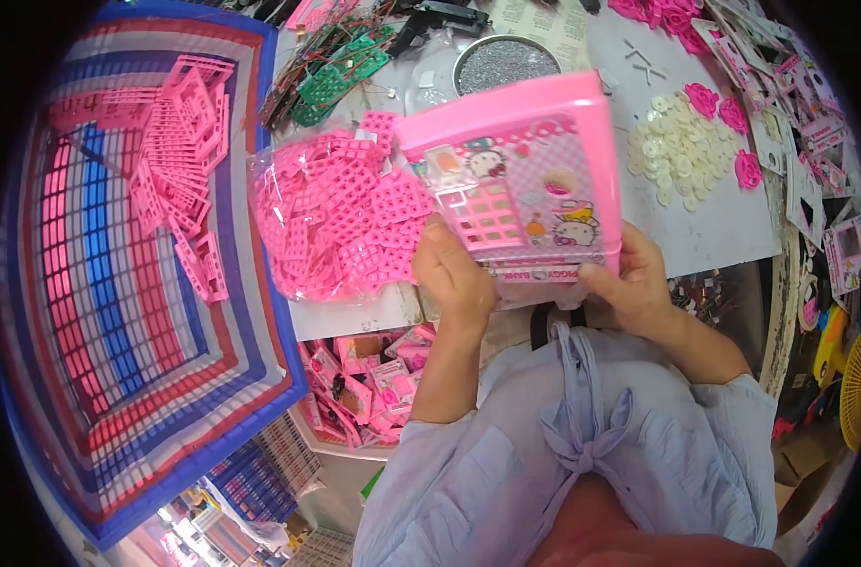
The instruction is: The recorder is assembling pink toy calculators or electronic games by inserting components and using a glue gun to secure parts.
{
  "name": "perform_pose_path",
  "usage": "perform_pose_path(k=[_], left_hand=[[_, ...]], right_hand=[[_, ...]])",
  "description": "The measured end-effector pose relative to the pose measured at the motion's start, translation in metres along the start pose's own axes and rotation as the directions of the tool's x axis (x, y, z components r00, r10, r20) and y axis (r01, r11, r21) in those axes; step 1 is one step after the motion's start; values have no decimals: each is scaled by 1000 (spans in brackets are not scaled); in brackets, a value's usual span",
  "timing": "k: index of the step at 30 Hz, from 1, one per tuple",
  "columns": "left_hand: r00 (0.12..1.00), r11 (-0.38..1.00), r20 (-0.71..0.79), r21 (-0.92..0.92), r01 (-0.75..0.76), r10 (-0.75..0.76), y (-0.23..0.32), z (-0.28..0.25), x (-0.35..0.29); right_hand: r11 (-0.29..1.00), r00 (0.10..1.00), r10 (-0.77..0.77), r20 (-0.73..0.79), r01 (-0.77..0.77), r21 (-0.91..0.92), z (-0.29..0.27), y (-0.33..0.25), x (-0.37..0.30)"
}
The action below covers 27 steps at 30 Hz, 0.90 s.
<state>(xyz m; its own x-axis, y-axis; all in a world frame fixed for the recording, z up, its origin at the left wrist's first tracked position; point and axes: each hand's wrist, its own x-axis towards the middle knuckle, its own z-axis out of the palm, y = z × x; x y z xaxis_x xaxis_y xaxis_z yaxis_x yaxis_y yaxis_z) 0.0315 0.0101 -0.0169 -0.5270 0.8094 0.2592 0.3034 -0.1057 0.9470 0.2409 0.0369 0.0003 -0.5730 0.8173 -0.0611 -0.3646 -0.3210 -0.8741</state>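
Between my two hands is a pink plastic toy coin bank housing point(534, 170), tilted, with its printed front facing up. That front carries cartoon cat pictures, a grid of square keypad openings and a round hole. My left hand point(457, 276) is closed on its lower left edge, thumb near the grid. My right hand point(637, 288) grips the lower right corner, thumb on the front and fingers behind. Left of the housing lies a clear plastic bag of pink keypad pieces point(331, 213), some spilling out next to my left hand.
A blue-rimmed basket lined with striped cloth point(246, 378) holds pink frames point(180, 156) at left. On the white table point(714, 241) are green circuit boards point(341, 80), a round tin of small metal parts point(506, 66), cream discs point(681, 156) and pink plastic roses point(733, 115). Printed panels point(809, 180) crowd the right.
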Motion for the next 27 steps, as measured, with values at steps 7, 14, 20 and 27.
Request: perform_pose_path(k=[7,14,20,27], left_hand=[[959,886,169,-373,277,-229,30,-12,46],[560,773,631,-103,-626,537,34,-29,75],[539,757,788,149,-636,298,-2,-40,12],[539,785,821,206,-584,186,4,-43,17]], right_hand=[[949,926,316,207,-307,-79,-44,-33,19],[277,880,-146,453,476,-835,-86,-62,90],[138,827,58,559,547,-825,-83,-46,86],[18,706,12,708,708,-706,-86,-23,129]])
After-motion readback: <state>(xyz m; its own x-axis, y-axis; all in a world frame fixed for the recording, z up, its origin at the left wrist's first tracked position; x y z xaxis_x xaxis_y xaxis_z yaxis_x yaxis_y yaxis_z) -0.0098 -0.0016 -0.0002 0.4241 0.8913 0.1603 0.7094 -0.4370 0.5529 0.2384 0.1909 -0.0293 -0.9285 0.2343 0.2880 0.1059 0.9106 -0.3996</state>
